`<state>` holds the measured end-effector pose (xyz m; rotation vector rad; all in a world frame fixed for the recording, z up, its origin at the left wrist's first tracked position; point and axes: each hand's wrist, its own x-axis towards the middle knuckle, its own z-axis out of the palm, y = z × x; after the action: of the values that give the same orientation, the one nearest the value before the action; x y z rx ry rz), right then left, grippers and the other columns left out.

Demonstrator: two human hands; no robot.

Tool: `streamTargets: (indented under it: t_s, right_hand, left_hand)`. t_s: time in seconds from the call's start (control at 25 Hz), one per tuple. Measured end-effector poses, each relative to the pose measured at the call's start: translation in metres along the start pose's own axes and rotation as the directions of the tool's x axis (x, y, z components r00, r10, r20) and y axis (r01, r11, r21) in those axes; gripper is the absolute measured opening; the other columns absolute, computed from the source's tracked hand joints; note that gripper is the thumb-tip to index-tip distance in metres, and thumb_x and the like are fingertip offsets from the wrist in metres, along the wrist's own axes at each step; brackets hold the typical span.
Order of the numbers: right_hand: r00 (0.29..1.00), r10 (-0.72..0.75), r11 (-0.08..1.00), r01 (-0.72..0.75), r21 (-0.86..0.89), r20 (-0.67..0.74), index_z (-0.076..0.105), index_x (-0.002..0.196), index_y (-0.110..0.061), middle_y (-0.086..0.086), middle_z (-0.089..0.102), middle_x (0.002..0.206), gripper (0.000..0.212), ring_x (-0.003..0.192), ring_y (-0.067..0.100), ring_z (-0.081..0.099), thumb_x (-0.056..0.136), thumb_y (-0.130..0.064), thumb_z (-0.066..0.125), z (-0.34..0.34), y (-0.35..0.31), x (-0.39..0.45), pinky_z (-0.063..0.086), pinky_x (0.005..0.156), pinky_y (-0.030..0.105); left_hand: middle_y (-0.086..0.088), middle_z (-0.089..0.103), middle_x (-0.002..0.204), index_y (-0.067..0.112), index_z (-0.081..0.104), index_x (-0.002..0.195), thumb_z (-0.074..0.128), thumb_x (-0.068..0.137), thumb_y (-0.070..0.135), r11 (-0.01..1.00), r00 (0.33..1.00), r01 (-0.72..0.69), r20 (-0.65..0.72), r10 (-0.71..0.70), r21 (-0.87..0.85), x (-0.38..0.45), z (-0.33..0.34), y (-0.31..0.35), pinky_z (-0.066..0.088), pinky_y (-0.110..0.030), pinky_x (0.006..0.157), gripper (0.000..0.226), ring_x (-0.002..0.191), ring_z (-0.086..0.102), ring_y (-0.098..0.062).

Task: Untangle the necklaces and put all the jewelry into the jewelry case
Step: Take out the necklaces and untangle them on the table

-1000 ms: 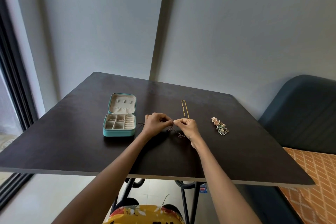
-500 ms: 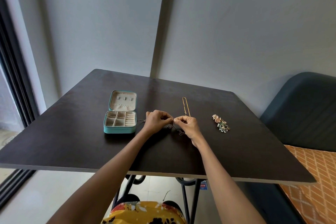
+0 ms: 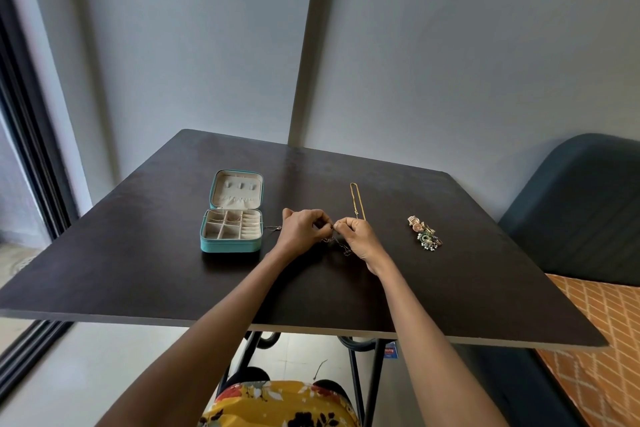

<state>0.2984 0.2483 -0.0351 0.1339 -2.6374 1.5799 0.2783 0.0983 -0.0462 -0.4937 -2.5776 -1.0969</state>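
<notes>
The table (image 3: 138, 253) in front of me was a dark, matte square top on black metal legs, set close to a corner of plain grey walls. A dark window frame (image 3: 31, 156) ran down my left side, and on my right stood a dark blue upholstered seat (image 3: 581, 211) with an orange diamond-patterned cushion (image 3: 602, 340) below it.

My left hand (image 3: 301, 230) and my right hand (image 3: 356, 236) met near the middle of the table, fingers curled, each pinching the thin tangled necklaces (image 3: 337, 244) between thumb and fingertips. The chains drooped in a small knot between and below my hands, with one end trailing out past my left hand toward the jewelry case (image 3: 231, 246). That teal case lay open just to the left, its lid tipped back and its beige compartments showing. A gold necklace (image 3: 356, 199) lay straight on the table just beyond my right hand, and a small heap of earrings and rings (image 3: 424, 232) sat well to the right.

The knot was too fine to tell how many chains were in it. Something thin seemed to lie in the case's back compartments, though I could not make it out. My forearms were cut off at the bottom edge, above a yellow floral garment (image 3: 277, 406).
</notes>
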Motion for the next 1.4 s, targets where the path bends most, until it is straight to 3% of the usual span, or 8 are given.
streamTargets:
  t_s: [0.2, 0.6, 0.8, 1.0, 1.24, 1.4]
  right_hand:
    - [1.000, 0.000, 1.000, 0.001, 0.011, -0.017, 0.057, 0.075, -0.018, -0.006, 0.047, 0.064, 0.022, 0.058, 0.004, 0.039, 0.095, -0.018, 0.050, 0.0007, -0.0008, -0.0025, 0.032, 0.048, 0.012]
    - [1.000, -0.001, 1.000, 0.000, -0.027, -0.013, 0.061, 0.081, -0.020, 0.005, 0.054, 0.078, 0.018, 0.074, 0.014, 0.047, 0.095, -0.025, 0.050, 0.0023, 0.0061, -0.0002, 0.037, 0.069, 0.030]
    - [1.000, -0.008, 1.000, 0.008, -0.003, -0.024, 0.061, 0.082, -0.019, 0.004, 0.055, 0.080, 0.016, 0.075, 0.014, 0.048, 0.094, -0.025, 0.051, 0.0029, 0.0065, -0.0006, 0.037, 0.067, 0.029]
    - [1.000, -0.004, 1.000, 0.004, 0.005, -0.014, 0.060, 0.080, -0.021, 0.005, 0.052, 0.078, 0.018, 0.073, 0.012, 0.044, 0.095, -0.023, 0.050, 0.0024, 0.0055, -0.0009, 0.035, 0.063, 0.026]
    - [0.999, 0.005, 0.995, 0.000, 0.100, -0.044, 0.054, 0.072, -0.022, -0.008, 0.044, 0.067, 0.026, 0.059, 0.003, 0.036, 0.096, -0.015, 0.048, 0.0012, 0.0033, -0.0032, 0.032, 0.055, 0.014]
    - [0.999, 0.029, 0.990, -0.023, 0.143, -0.038, 0.055, 0.074, -0.021, -0.007, 0.039, 0.061, 0.023, 0.051, 0.002, 0.032, 0.096, -0.017, 0.048, 0.0009, 0.0055, -0.0016, 0.027, 0.050, 0.018]
  left_hand:
    - [0.017, 0.063, 0.071, 0.027, 0.066, 0.076, 0.061, 0.083, 0.032, 0.999, 0.998, 0.026, 0.053, -0.024, -0.033, -0.0020, -0.0021, 0.0016, 0.015, -0.029, 0.073, 0.010, 0.063, 0.048, 0.013]
    - [0.018, 0.065, 0.077, 0.030, 0.064, 0.074, 0.062, 0.080, 0.031, 0.994, 0.996, 0.052, 0.073, -0.045, -0.092, -0.0009, -0.0042, 0.0006, 0.016, -0.031, 0.076, 0.006, 0.073, 0.052, 0.004]
    - [0.020, 0.064, 0.076, 0.031, 0.066, 0.075, 0.065, 0.081, 0.039, 0.994, 0.995, 0.071, 0.075, -0.065, -0.078, 0.0010, -0.0017, -0.0023, 0.017, -0.032, 0.075, 0.010, 0.072, 0.050, 0.006]
    - [0.019, 0.064, 0.078, 0.031, 0.063, 0.076, 0.065, 0.082, 0.033, 0.994, 0.997, 0.043, 0.064, -0.036, -0.099, 0.0002, -0.0035, -0.0023, 0.016, -0.031, 0.074, 0.006, 0.076, 0.053, 0.005]
    - [0.018, 0.066, 0.076, 0.031, 0.065, 0.074, 0.065, 0.082, 0.028, 0.984, 0.995, 0.104, 0.009, -0.104, -0.141, 0.0006, -0.0022, -0.0037, 0.013, -0.030, 0.074, 0.009, 0.076, 0.055, 0.005]
    - [0.016, 0.070, 0.082, 0.034, 0.071, 0.083, 0.068, 0.082, 0.037, 0.992, 0.997, 0.080, 0.025, -0.078, -0.094, 0.0008, -0.0025, -0.0043, 0.012, -0.031, 0.070, 0.005, 0.080, 0.057, 0.003]
